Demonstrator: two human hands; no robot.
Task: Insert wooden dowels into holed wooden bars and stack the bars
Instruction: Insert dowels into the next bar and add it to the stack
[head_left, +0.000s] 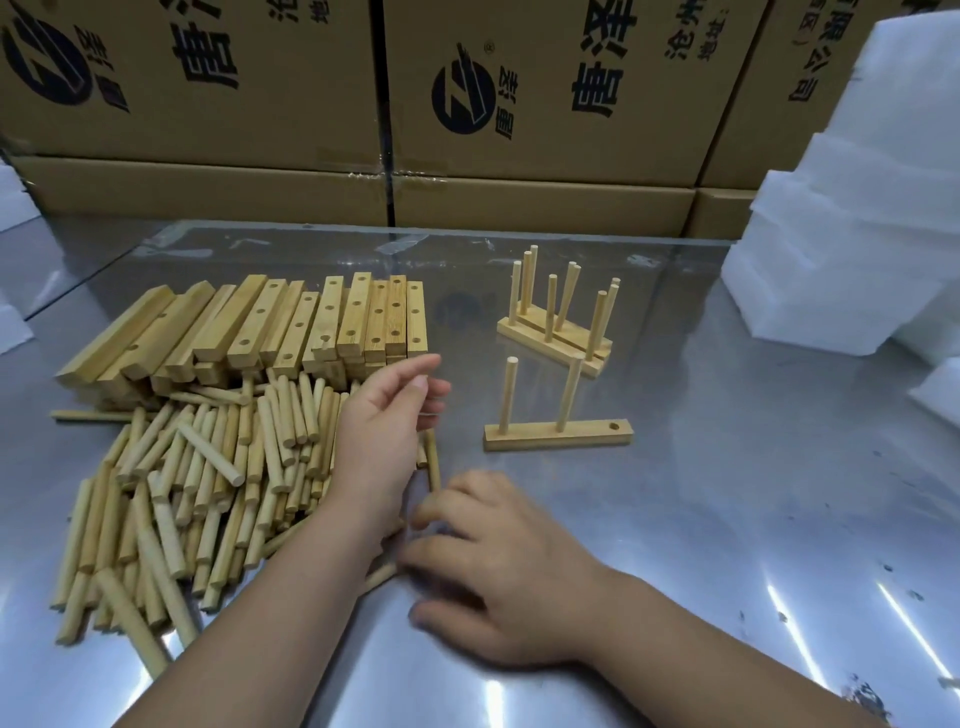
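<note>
Pale wooden holed bar bearing two upright dowels, well beyond right grip, fingers curled, hold unclear, left grip relaxed, empty

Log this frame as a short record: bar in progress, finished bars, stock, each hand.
bar in progress: two dowels upright, end hole empty
finished bars: behind it, dowels fitted
stock: bar pile and loose dowel pile, at left
left hand: raised over dowel pile, fingers loose, holds nothing
right hand: on table, fingertips by a lying dowel, grip unclear
</note>
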